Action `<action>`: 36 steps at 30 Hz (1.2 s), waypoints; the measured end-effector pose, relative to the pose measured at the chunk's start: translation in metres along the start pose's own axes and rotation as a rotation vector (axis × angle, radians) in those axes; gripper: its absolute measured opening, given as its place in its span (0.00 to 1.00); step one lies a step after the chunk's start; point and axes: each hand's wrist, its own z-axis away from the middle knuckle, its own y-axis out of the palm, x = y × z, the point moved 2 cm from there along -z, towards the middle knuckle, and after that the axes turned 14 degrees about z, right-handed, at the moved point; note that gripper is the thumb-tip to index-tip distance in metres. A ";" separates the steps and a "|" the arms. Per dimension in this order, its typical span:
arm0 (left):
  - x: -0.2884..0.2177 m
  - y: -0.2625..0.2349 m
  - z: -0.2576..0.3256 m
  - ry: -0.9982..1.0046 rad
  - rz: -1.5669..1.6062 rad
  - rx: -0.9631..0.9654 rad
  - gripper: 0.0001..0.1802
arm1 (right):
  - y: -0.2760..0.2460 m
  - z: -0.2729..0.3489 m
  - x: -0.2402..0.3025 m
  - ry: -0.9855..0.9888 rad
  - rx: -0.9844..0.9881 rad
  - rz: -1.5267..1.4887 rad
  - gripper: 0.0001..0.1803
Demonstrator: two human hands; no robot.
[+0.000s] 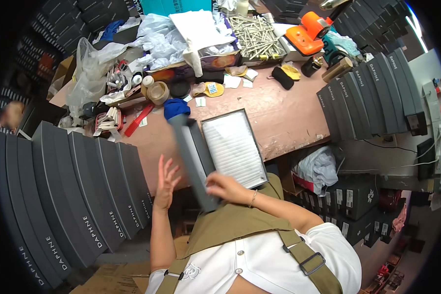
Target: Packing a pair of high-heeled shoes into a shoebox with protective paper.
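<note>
Grey lid (190,159): motion-blurred, tilted on edge beside the open box's left side.
Right hand (228,189): fingers bent at the lid's near end; whether gripping, I cannot tell.
Left hand (165,183): spread wide, free, left of the lid.
Open box (256,144): white ribbed contents, on the pinkish bench (289,122).
Room: dark boxes (78,196) flanking.

- Centre: box (255,142) at the near edge of the tabletop (294,112), with paper (232,142) inside.
- Just left of the box: lid (191,157), tilted on edge.
- Far left: row of boxes (78,186); right: second row (357,98).
- Rear: crumpled paper (157,39), left of the sticks (257,36).
- Below the tabletop, right of centre: bag (318,166).
</note>
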 end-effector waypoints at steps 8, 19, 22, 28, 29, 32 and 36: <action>0.009 -0.007 -0.002 0.120 -1.089 -0.105 0.27 | -0.084 0.031 -0.077 0.405 -0.287 0.977 0.29; 0.141 0.210 -0.025 0.280 -0.895 0.773 0.25 | -0.037 -0.035 0.093 -0.517 0.206 -0.003 0.14; 0.122 0.153 -0.030 0.208 -0.773 0.331 0.32 | -0.091 0.002 0.080 -0.160 0.004 0.103 0.15; 0.112 0.085 -0.049 0.239 -0.644 -0.239 0.34 | -0.046 0.008 -0.096 0.142 -0.187 0.780 0.31; 0.101 0.099 -0.052 0.343 -0.851 -0.096 0.32 | -0.037 -0.002 -0.097 0.210 -0.184 0.802 0.35; 0.123 0.098 -0.076 0.163 -0.435 -0.179 0.31 | -0.038 -0.016 -0.100 0.258 -0.069 0.641 0.37; 0.089 0.075 -0.082 0.018 -0.027 -0.298 0.34 | -0.109 -0.008 -0.068 0.249 0.217 0.262 0.34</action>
